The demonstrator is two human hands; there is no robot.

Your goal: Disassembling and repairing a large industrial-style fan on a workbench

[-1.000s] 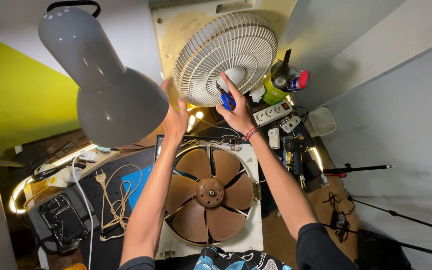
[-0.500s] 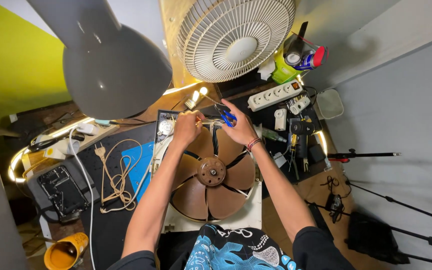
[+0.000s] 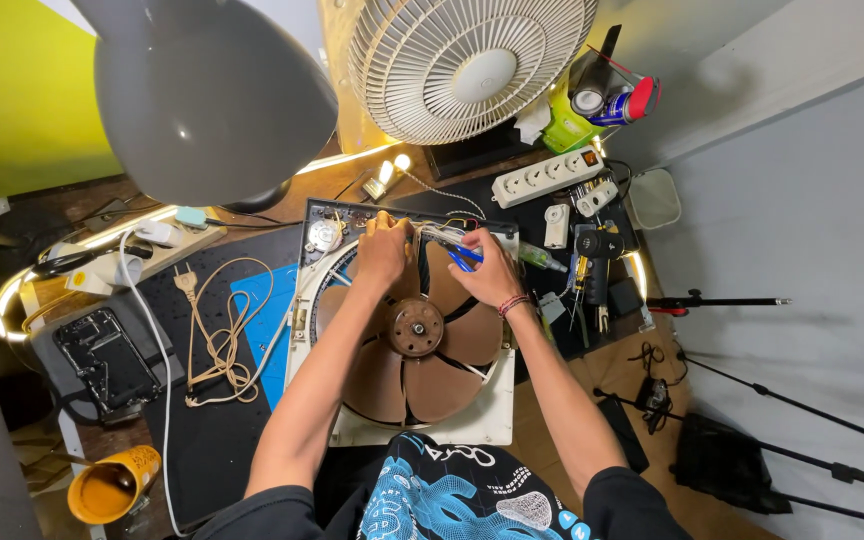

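Fan (image 3: pixel 407 345): a square white box fan lay flat on the bench, front up, its brown blades and round hub bare.
Grille (image 3: pixel 467 62): a round cream wire guard stood behind the fan, off it, so the opening-up looked done.
Wires (image 3: pixel 432 236): a thin pale bundle ran along the fan's top edge, between the two hands; the work there looked unfinished.
Left hand (image 3: pixel 384 252): it lay on the fan's top edge, fingers curled together on the wires; exactly what they pinched could not be told.
Right hand (image 3: pixel 490 272): fingers were closed on blue-handled pliers (image 3: pixel 464 254), the tip pointing at the wires.
Materials: the frame was matte plastic, the blades smooth and translucent brown, the hub dull metal.
Lamp (image 3: pixel 207 95): a glossy grey dome shade hung over the bench's left side.
Cord (image 3: pixel 220 335): a beige lead with plug lay loosely coiled on a blue mat, left of the fan.
Power strip (image 3: pixel 547 177): long, white, near the fan's top right.
Cup (image 3: pixel 112 485): orange, on its side at the lower left.
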